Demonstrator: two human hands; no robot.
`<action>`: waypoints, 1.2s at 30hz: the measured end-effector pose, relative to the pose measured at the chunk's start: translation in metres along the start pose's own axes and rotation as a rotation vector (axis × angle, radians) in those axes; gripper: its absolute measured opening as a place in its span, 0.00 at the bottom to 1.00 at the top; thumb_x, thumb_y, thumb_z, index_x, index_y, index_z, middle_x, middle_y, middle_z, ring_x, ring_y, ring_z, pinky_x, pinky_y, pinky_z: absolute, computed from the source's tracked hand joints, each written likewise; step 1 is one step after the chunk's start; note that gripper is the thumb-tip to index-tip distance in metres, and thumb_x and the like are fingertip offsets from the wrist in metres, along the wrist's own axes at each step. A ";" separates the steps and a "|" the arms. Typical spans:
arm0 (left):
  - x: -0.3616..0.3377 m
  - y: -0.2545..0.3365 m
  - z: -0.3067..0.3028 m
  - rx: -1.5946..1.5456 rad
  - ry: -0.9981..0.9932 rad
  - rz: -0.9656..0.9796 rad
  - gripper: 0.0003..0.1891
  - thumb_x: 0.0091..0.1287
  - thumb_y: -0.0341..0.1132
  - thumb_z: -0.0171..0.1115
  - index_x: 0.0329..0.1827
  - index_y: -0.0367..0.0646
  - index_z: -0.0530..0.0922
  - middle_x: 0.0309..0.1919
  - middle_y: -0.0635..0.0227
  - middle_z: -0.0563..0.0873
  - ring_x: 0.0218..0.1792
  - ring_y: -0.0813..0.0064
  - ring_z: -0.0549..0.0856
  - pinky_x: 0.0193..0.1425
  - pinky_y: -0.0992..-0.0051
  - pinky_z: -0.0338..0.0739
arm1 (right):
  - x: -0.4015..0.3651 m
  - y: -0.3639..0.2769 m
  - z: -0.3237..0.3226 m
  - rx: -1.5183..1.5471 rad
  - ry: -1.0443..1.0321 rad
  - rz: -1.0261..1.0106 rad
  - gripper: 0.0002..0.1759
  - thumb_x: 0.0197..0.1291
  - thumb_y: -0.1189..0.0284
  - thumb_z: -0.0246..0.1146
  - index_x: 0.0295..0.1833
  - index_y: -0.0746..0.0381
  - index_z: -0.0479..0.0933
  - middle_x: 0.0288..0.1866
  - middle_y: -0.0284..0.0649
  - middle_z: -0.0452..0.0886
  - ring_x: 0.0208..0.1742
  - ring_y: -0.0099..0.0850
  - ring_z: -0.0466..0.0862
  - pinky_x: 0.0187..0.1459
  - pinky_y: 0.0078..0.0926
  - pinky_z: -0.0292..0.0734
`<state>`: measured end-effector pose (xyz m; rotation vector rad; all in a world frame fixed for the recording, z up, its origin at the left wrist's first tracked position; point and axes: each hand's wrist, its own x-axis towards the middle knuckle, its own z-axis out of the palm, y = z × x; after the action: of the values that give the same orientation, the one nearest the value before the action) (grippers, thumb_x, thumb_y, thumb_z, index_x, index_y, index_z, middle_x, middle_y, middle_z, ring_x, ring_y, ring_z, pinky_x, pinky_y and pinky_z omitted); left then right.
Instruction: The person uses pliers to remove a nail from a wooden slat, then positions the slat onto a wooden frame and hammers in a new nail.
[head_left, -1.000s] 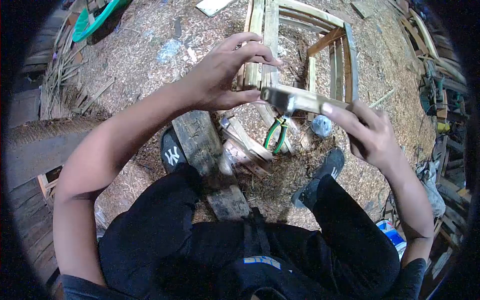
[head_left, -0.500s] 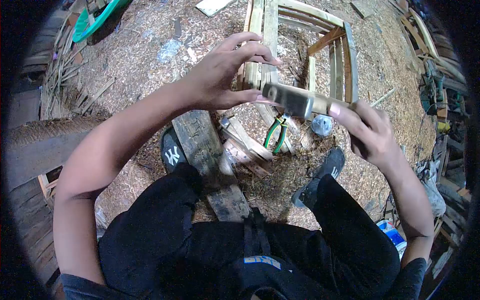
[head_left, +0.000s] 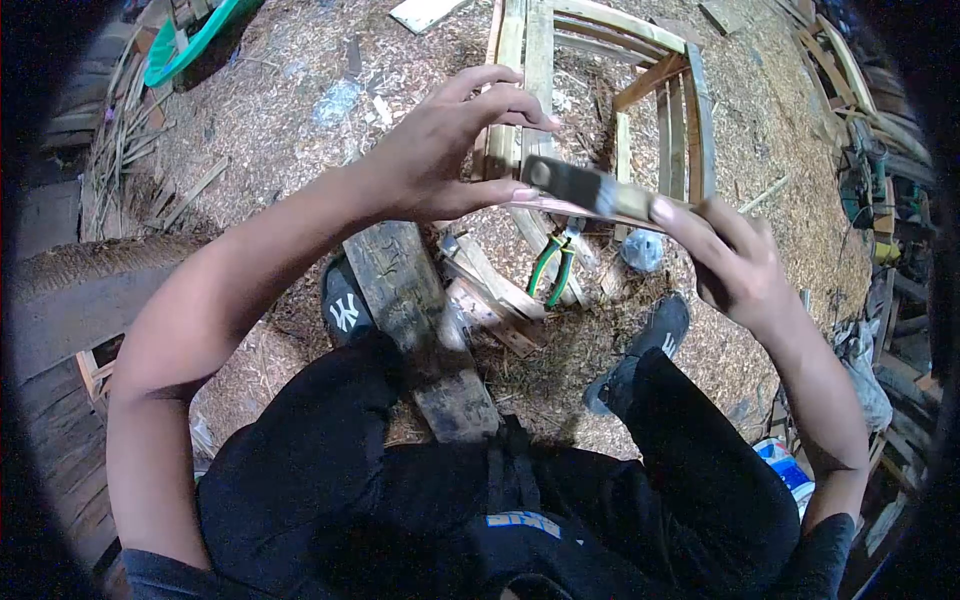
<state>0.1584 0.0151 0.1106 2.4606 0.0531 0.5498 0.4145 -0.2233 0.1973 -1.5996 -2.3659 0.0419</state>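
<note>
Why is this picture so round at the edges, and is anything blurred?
Head view: dark corners and curved edges, probably from a very wide lens; head view: the hammer in the right hand is smeared, likely by motion, while the pliers look crisper; head view: the black trousers show little detail.

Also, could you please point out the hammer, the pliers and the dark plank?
Hammer (head_left: pixel 578 189): head camera, on its blurred head.
Pliers (head_left: pixel 565 271): head camera, on one handle.
Dark plank (head_left: pixel 413 318): head camera, on its broad face.

Chip-strewn flr (head_left: pixel 270 150) holds wd frame (head_left: pixel 701 130), pale board (head_left: pixel 425 13) & plastic scrap (head_left: pixel 338 103).
</note>
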 end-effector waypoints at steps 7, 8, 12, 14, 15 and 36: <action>0.002 0.003 -0.004 -0.020 -0.045 -0.042 0.37 0.54 0.33 0.83 0.70 0.50 0.78 0.67 0.69 0.81 0.77 0.51 0.68 0.82 0.53 0.65 | 0.006 0.000 0.000 -0.019 -0.031 0.071 0.41 0.60 0.78 0.65 0.78 0.34 0.73 0.30 0.35 0.72 0.22 0.31 0.79 0.23 0.33 0.81; 0.003 0.002 -0.002 -0.027 -0.012 0.001 0.37 0.54 0.33 0.83 0.70 0.50 0.78 0.67 0.69 0.81 0.77 0.51 0.68 0.82 0.54 0.65 | 0.005 0.001 0.001 -0.015 -0.032 0.071 0.41 0.60 0.78 0.65 0.78 0.34 0.73 0.30 0.35 0.72 0.22 0.31 0.79 0.23 0.33 0.81; 0.002 0.003 -0.002 -0.028 -0.001 -0.023 0.36 0.55 0.32 0.83 0.70 0.50 0.78 0.66 0.68 0.81 0.77 0.52 0.68 0.82 0.55 0.65 | 0.006 0.000 0.000 -0.116 -0.146 0.005 0.43 0.56 0.79 0.67 0.78 0.38 0.74 0.30 0.36 0.71 0.23 0.33 0.79 0.24 0.35 0.80; 0.004 0.002 -0.002 -0.052 0.001 -0.026 0.37 0.54 0.33 0.83 0.70 0.50 0.78 0.66 0.68 0.81 0.78 0.52 0.67 0.82 0.55 0.66 | 0.007 0.000 0.003 -0.058 -0.092 0.104 0.43 0.55 0.79 0.67 0.77 0.37 0.75 0.30 0.37 0.71 0.23 0.34 0.79 0.24 0.35 0.81; 0.002 0.002 -0.001 -0.083 0.002 -0.037 0.37 0.54 0.33 0.83 0.70 0.50 0.78 0.66 0.68 0.82 0.78 0.52 0.67 0.82 0.55 0.66 | 0.008 0.000 0.000 -0.017 -0.002 0.047 0.43 0.56 0.79 0.67 0.77 0.35 0.74 0.31 0.38 0.73 0.23 0.37 0.80 0.25 0.37 0.81; 0.004 0.003 0.000 -0.044 -0.024 -0.032 0.40 0.55 0.31 0.82 0.73 0.50 0.74 0.65 0.68 0.81 0.78 0.51 0.67 0.82 0.52 0.64 | 0.005 0.003 0.009 -0.009 -0.143 0.080 0.45 0.53 0.81 0.69 0.78 0.43 0.73 0.30 0.37 0.72 0.23 0.34 0.79 0.27 0.38 0.83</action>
<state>0.1613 0.0134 0.1136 2.4191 0.0698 0.5028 0.4134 -0.2169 0.1894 -1.7490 -2.4083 0.1672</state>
